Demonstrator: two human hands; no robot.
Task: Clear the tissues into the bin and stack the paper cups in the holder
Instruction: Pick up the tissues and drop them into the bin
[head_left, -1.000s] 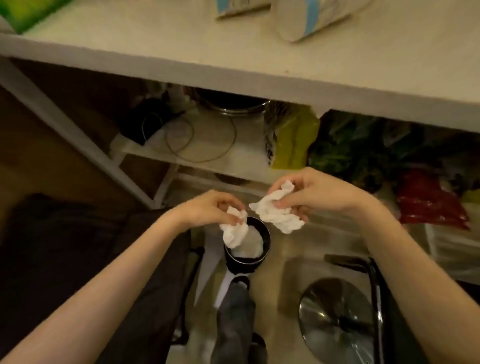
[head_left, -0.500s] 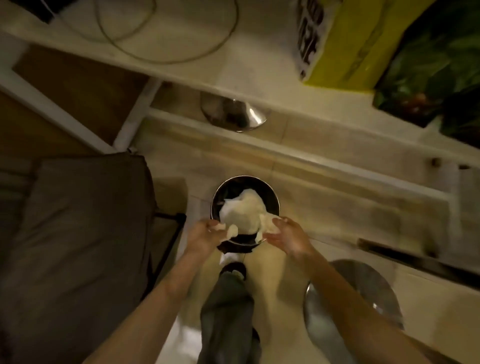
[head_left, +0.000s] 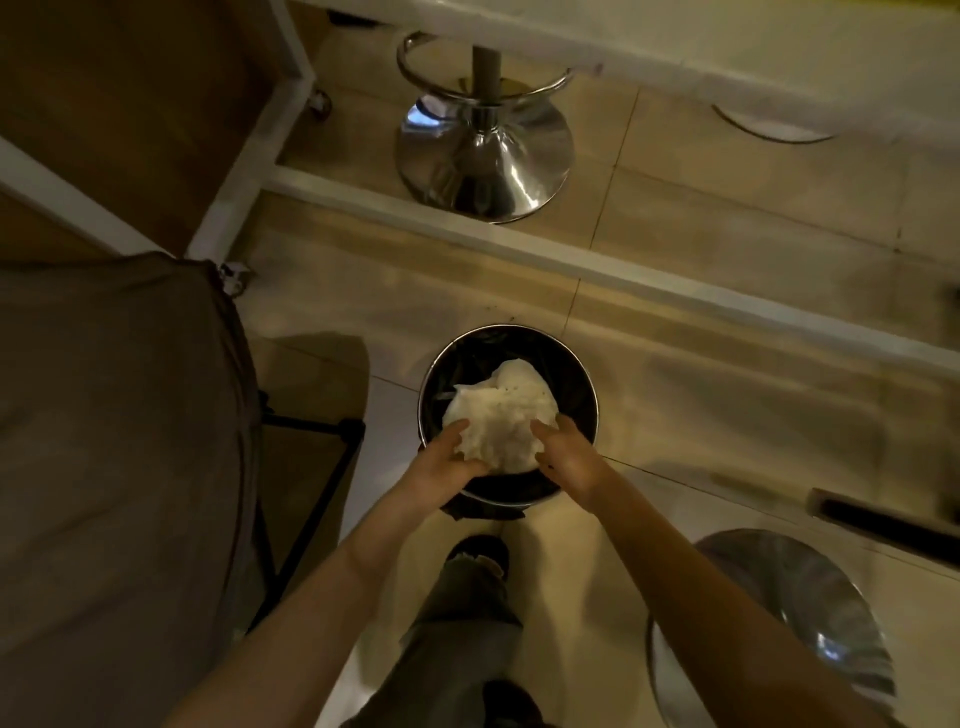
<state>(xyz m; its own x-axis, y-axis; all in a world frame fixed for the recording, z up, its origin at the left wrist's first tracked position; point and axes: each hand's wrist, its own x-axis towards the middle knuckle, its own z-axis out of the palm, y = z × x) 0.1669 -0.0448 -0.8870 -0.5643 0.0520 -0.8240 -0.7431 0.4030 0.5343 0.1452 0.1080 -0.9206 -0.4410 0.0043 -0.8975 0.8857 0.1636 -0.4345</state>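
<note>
A round black bin (head_left: 584, 384) with a metal rim stands on the floor in front of my feet. A big wad of white tissues (head_left: 498, 415) fills its mouth. My left hand (head_left: 441, 465) is at the near left rim, thumb over the wad's edge and fingers curled beneath it. At the near right rim my right hand (head_left: 566, 457) has its fingers spread against the side of the wad. No paper cup or cup holder is in view.
A chrome stool base (head_left: 485, 150) stands beyond a white frame bar (head_left: 623, 270) behind the bin. Another chrome base (head_left: 810, 613) is at the lower right. A brown cushioned seat (head_left: 114, 441) sits to the left. My leg and shoe (head_left: 475, 561) are just before the bin.
The view has tilted down from the table to the floor. Both hands have come down with their tissues from above the bin to its mouth, and the tissues now lie on the pile.
</note>
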